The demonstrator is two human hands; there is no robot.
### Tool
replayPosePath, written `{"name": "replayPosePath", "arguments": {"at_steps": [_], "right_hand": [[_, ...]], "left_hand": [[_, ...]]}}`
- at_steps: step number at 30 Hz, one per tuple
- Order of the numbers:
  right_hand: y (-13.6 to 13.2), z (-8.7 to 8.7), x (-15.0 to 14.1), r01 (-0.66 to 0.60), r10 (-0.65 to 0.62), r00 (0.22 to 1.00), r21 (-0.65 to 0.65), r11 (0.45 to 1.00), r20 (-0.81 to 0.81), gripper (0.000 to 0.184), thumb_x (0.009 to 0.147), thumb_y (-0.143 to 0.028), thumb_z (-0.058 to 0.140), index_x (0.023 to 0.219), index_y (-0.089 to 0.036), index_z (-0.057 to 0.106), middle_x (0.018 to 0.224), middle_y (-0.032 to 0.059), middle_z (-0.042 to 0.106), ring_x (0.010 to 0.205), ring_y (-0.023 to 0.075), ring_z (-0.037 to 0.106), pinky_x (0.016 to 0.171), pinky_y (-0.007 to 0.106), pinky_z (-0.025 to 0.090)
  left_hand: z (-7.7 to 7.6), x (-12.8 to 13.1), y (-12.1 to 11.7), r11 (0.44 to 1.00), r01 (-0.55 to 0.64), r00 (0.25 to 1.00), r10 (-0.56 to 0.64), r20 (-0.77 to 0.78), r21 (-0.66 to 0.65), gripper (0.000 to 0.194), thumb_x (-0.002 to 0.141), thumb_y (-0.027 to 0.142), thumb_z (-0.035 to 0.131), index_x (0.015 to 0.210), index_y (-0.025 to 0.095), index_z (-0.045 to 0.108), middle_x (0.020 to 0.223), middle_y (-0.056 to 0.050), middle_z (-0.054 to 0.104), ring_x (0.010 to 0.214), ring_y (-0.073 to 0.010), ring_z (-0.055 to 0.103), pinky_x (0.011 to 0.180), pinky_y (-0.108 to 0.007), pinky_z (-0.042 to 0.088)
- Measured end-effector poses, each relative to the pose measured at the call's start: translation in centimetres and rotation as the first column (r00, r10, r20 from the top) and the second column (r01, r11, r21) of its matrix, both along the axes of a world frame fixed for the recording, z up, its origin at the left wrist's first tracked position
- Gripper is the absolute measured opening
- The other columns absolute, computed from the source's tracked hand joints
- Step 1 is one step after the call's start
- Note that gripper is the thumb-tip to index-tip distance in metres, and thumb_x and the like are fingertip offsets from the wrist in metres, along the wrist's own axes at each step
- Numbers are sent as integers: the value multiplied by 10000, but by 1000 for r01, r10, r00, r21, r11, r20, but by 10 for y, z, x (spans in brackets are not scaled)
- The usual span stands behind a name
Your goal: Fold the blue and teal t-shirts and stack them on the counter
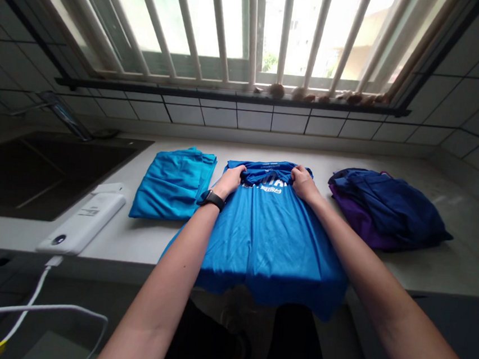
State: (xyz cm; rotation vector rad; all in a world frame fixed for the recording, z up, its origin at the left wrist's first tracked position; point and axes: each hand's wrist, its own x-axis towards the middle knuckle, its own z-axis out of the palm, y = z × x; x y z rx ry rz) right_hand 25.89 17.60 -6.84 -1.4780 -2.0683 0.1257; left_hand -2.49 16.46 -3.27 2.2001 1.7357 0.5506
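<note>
A blue T-shirt [255,232] with white lettering lies spread on the counter, its lower end hanging over the front edge. At the far end, my left hand [231,180] pinches the cloth on the left. My right hand [302,181] grips the same shirt on the right, its fingers closed on the fabric. Between both hands the shirt's upper part is bunched and turned over, hiding some of the lettering. Left of the shirt lies a folded teal garment [175,184]. On the right rests a pile of navy and purple clothes [393,208].
A white power bank [85,221] with a plugged-in white cable [38,290] sits at the counter's front left. Behind it are a dark sink [54,173] and a faucet [67,118]. A barred window [253,34] stands above the white counter [466,241].
</note>
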Motion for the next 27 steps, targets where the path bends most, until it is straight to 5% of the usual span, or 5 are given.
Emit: {"name": "replayPosePath", "arguments": {"at_steps": [11,18,22,27], "right_hand": [[30,-1,-1,22,-22,1000,6,1000,0,291,776,51,435,763,-206,570,1076,121,618,911,237,550,855,323,429],[23,8,-6,46,-46,999,-10,999,-20,280,729,33,435,733,-215,564,1039,119,645,900,232,565,876,333,461],[21,38,-12,61,-66,997,-101,993,-44,243,669,9,476,647,-232,492,892,81,662,841,214,592,812,301,480],[-2,110,-17,113,-111,968,-3,994,-223,197,694,-41,483,711,-237,470,871,67,715,878,225,640,843,310,483]], "left_hand": [[-2,0,27,1000,-10,999,11,31,-16,575,866,-28,438,1372,140,654,1328,-112,732,1241,-227,678,1122,-311,465],[3,8,24,998,-57,998,57,-20,7,517,897,-7,427,1308,167,690,1286,-127,748,1209,-236,691,1084,-329,497],[22,10,13,991,-49,998,52,-27,122,428,916,28,412,1133,166,754,1264,-137,740,1170,-232,692,1064,-314,504],[79,2,-12,939,-47,993,8,117,341,391,893,41,395,1013,169,744,1132,-99,744,1110,-206,675,1041,-288,500]]}}
